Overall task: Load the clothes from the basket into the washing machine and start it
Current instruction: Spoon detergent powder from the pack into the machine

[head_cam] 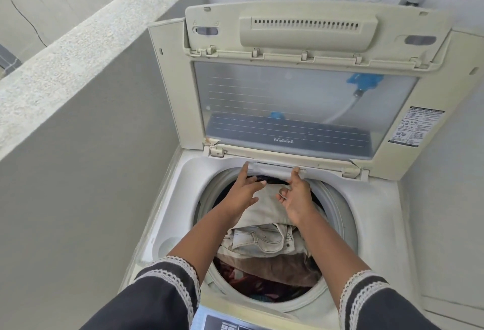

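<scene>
The white top-loading washing machine (pixel 167 198) stands with its folding lid (pixel 301 104) raised against the back wall. Its drum holds a pile of clothes (pixel 264 240): beige trousers, pale jeans, a brown garment and dark patterned cloth below. My left hand (pixel 242 188) reaches over the drum, fingers straight, its tips touching a small white drawer (pixel 275 168) at the drum's back rim. My right hand (pixel 294 195) reaches to the same drawer, thumb and forefinger at its right end, other fingers loosely bent. The basket is out of view.
A grey parapet wall (pixel 78 89) runs along the left of the machine. The white wall (pixel 445 198) closes in behind and on the right. The control panel (pixel 230 323) shows at the bottom edge. A blue hose fitting (pixel 364 81) is seen through the lid window.
</scene>
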Demonstrator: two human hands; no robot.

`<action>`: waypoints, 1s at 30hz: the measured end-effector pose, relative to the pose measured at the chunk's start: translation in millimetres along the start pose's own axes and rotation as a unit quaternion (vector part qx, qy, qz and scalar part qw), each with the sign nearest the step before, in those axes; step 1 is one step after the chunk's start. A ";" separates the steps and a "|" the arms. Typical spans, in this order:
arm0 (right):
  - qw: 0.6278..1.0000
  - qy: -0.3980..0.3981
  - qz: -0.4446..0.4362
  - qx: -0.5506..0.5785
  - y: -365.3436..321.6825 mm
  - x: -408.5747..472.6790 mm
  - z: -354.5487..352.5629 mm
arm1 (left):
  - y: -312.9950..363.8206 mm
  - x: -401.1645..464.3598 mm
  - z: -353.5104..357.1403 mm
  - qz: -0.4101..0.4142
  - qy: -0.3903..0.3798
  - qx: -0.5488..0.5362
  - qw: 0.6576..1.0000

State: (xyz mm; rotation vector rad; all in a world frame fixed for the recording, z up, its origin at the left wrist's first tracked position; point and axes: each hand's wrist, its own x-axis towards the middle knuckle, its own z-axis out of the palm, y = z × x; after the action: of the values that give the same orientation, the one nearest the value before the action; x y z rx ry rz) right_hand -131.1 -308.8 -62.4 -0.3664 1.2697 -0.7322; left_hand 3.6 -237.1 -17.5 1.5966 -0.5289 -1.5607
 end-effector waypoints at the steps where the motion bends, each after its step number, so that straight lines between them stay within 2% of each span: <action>1: 1.000 0.008 -0.006 0.000 2.1 -1.3 -0.2 | -0.6 0.7 1.1 0.006 0.002 0.008 1.000; 6: 1.000 -0.023 -0.011 0.017 13.0 -8.9 -10.6 | -7.9 5.8 2.5 0.024 0.017 0.051 0.998; 10: 0.998 -0.026 -0.046 -0.021 9.6 -13.5 -19.5 | -17.4 7.9 4.2 0.062 0.071 0.091 0.991; 14: 0.995 -0.037 -0.053 -0.074 11.4 -19.8 -34.1 | -29.1 7.4 1.1 0.059 0.112 0.064 0.990; 17: 0.991 -0.059 -0.054 -0.110 17.0 -24.4 -42.5 | -35.9 4.0 -2.6 0.054 0.107 0.060 0.991; 25: 0.981 -0.040 -0.065 -0.180 6.5 -35.2 -33.2 | -32.9 -1.4 4.5 0.057 0.053 0.077 0.994; 30: 0.972 -0.044 -0.033 -0.228 -10.1 -29.9 -32.6 | -23.5 -2.9 6.9 0.056 0.039 0.087 0.994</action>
State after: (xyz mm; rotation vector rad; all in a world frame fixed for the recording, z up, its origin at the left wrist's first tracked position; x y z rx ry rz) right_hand -168.4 -291.3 -43.4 -0.8092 1.3403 -0.4661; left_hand -9.2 -223.2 -33.4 1.7200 -0.7158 -1.3938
